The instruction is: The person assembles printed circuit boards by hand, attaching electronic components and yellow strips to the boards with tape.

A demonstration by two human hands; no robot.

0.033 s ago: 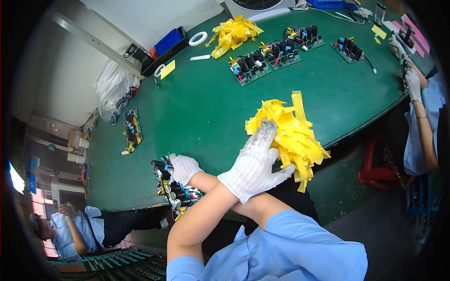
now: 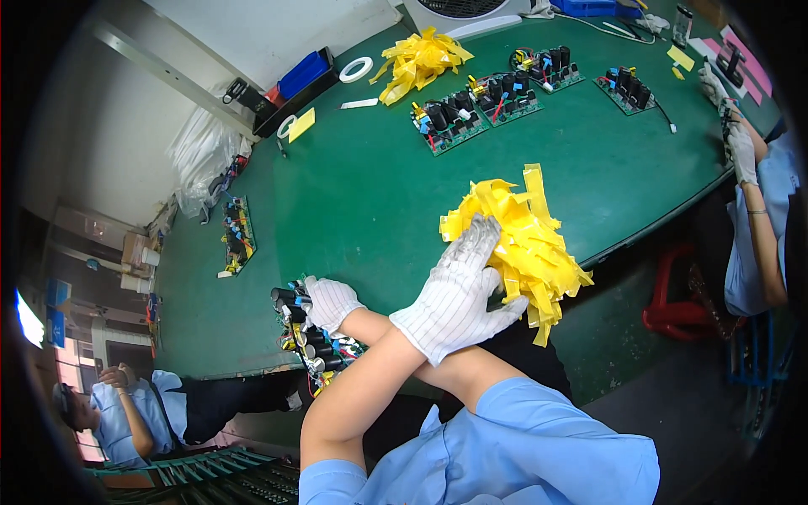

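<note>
My forearms are crossed, the left one lying over the right. My left hand point(image 2: 459, 290), in a white striped glove with greyed fingertips, reaches over to the right. Its fingers are stretched out against a bunch of yellow tape strips point(image 2: 530, 244), with the thumb apart. My right hand point(image 2: 331, 305), gloved too, is closed on the edge of a circuit board point(image 2: 316, 341) at the table's near left edge. Black cylindrical capacitors and coloured wires stand on this board. Part of it is hidden by my right hand and left forearm.
On the green table point(image 2: 353, 194), several circuit boards point(image 2: 454, 118) stand at the back, and another board point(image 2: 238, 236) lies left. A second yellow strip pile point(image 2: 421, 59) and a white tape roll point(image 2: 355, 70) lie behind. A co-worker's gloved hands point(image 2: 741, 147) hold a board at right.
My left hand has shifted very slightly against the yellow strips. My right hand and the board look the same.
</note>
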